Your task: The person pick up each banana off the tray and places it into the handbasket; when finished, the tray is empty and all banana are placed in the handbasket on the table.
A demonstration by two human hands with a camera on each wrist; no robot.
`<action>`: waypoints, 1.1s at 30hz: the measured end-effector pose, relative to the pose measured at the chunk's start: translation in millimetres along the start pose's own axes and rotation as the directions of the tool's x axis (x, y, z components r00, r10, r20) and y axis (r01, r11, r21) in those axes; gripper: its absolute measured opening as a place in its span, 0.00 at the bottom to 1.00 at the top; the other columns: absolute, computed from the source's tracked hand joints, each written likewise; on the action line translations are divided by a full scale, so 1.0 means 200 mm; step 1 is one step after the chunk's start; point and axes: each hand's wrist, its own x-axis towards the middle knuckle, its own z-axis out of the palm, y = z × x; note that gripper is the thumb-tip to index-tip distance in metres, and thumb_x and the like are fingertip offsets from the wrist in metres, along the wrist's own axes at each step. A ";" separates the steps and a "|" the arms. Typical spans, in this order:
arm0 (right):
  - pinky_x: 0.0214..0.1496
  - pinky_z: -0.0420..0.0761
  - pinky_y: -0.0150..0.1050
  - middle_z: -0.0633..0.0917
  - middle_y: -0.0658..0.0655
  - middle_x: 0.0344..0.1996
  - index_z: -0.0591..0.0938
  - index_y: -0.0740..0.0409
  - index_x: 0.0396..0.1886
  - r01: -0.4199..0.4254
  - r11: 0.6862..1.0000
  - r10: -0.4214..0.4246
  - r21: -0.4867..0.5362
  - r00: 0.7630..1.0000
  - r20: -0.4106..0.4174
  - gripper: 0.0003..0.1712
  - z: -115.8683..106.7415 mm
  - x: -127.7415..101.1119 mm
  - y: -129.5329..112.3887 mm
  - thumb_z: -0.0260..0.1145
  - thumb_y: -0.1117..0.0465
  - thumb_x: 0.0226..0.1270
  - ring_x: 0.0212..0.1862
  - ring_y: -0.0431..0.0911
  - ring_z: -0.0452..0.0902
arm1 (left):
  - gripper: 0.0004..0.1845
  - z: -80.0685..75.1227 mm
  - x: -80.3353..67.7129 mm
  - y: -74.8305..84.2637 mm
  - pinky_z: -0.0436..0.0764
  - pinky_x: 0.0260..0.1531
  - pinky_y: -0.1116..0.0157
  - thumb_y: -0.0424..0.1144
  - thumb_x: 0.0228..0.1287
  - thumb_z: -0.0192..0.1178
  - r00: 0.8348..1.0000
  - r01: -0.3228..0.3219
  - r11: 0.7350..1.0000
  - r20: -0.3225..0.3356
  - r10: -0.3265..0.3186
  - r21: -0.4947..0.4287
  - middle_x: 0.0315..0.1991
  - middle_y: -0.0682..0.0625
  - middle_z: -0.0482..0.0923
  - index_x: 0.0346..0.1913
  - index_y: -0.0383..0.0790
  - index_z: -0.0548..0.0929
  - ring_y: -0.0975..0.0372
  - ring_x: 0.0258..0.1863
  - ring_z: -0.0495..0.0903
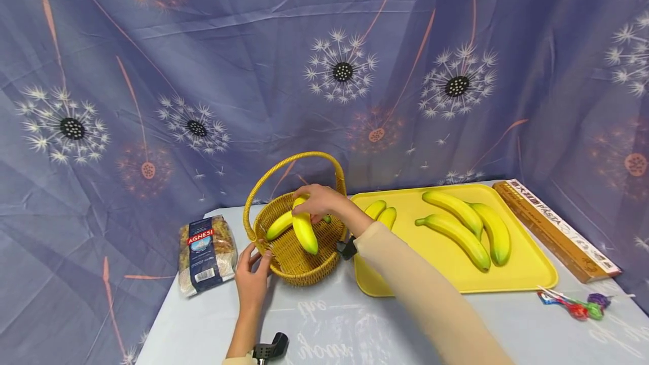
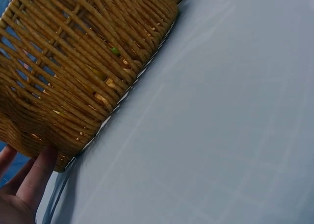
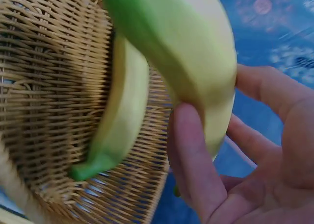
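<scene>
My right hand (image 1: 320, 200) holds a yellow banana (image 1: 305, 231) by its upper part, over the wicker basket (image 1: 304, 279) with a tall handle. In the right wrist view the thumb and fingers lie on either side of this banana (image 3: 196, 52). Another banana (image 1: 280, 225) lies inside the basket against its left wall. A small green tip shows beside the right hand; what it belongs to is mostly hidden. My left hand (image 1: 252, 277) touches the basket's left side. The left wrist view shows its fairly straight fingers (image 2: 39, 177) against the outer wicker wall (image 2: 88, 52).
Right of the basket, a yellow tray (image 1: 405, 263) bears several bananas (image 1: 458, 238), some partly hidden by the right arm. A pasta bag (image 1: 207, 252) stands on the left. A long pasta box (image 1: 558, 230) and wrapped lollipops (image 1: 578, 306) lie on the right. A patterned curtain hangs behind.
</scene>
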 end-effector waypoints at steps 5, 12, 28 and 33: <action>0.37 0.86 0.42 0.76 0.59 0.55 0.74 0.56 0.65 -0.141 0.988 0.138 -0.069 0.989 -0.047 0.32 0.08 0.12 0.01 0.69 0.53 0.63 0.37 0.52 0.82 | 0.24 0.01 0.00 -0.02 0.85 0.33 0.67 0.38 0.66 0.62 1.000 -0.011 1.000 -0.006 0.011 -0.018 0.60 0.42 0.70 0.63 0.32 0.74 0.46 0.56 0.72; 0.34 0.86 0.43 0.79 0.59 0.39 0.78 0.60 0.48 -0.326 0.929 0.307 -0.177 0.944 -0.125 0.20 0.17 0.22 0.05 0.70 0.54 0.61 0.29 0.52 0.85 | 0.26 0.00 -0.01 0.00 0.85 0.36 0.61 0.40 0.66 0.62 1.000 0.025 1.000 0.011 -0.025 -0.018 0.63 0.43 0.68 0.64 0.33 0.72 0.48 0.57 0.72; 0.37 0.79 0.41 0.78 0.52 0.53 0.78 0.43 0.57 -0.270 0.664 0.223 -0.698 0.962 -0.159 0.30 0.26 0.25 0.06 0.76 0.52 0.54 0.48 0.47 0.76 | 0.25 0.00 0.02 -0.12 0.83 0.33 0.71 0.41 0.65 0.63 1.000 0.014 1.000 -0.027 -0.014 0.018 0.62 0.47 0.70 0.63 0.39 0.75 0.51 0.56 0.73; 0.36 0.78 0.42 0.79 0.52 0.50 0.80 0.44 0.52 -0.232 0.672 0.156 -0.704 0.973 -0.171 0.19 0.27 0.26 0.07 0.70 0.54 0.61 0.46 0.48 0.76 | 0.24 0.01 0.04 -0.18 0.84 0.34 0.70 0.44 0.64 0.64 0.999 -0.007 0.999 -0.046 0.009 0.040 0.61 0.51 0.71 0.62 0.42 0.76 0.54 0.54 0.75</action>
